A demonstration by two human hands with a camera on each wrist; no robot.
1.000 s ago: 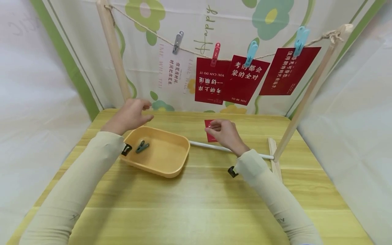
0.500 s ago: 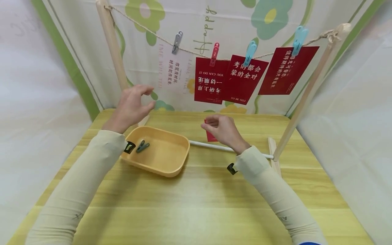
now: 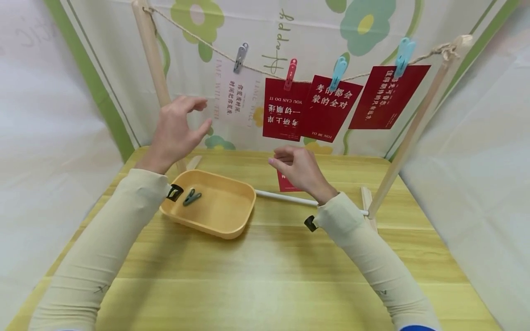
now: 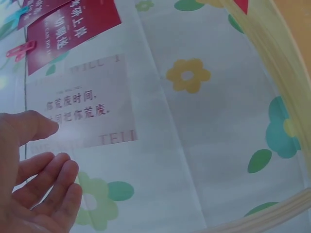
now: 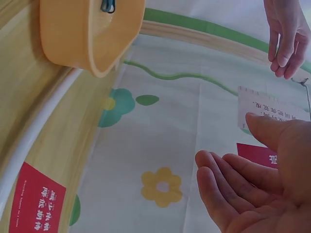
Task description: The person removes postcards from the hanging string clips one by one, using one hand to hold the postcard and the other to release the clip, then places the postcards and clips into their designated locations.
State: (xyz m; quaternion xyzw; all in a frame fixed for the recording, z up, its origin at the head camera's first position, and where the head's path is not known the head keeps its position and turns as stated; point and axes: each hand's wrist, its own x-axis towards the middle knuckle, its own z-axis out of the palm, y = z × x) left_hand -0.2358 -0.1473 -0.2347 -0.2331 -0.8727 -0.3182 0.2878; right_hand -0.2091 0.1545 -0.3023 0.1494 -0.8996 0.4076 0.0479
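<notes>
My left hand (image 3: 175, 131) is raised above the yellow basket's far left corner, fingers loosely bent and holding nothing. To its right, a white card (image 3: 236, 94) hangs from a twine line under a grey clothespin (image 3: 240, 57). My right hand (image 3: 302, 170) hovers over a red card (image 3: 287, 183) on the table and partly hides it in the head view; its fingers are relaxed, with nothing between them. In the right wrist view that red card (image 5: 39, 201) lies well apart from the hand. A dark green clothespin (image 3: 192, 197) lies inside the yellow basket (image 3: 223, 230).
The twine (image 3: 186, 31) runs between two wooden posts. Along it hang three red cards, the left one (image 3: 281, 122) under a pink clothespin (image 3: 291, 73), the others under light blue clothespins (image 3: 338, 73). A white rod (image 3: 285, 198) crosses the table behind the basket.
My left hand has risen from near the basket toward the twine's height. My right hand has lifted slightly and drifted a little left. The cards and clothespins have stayed in place.
</notes>
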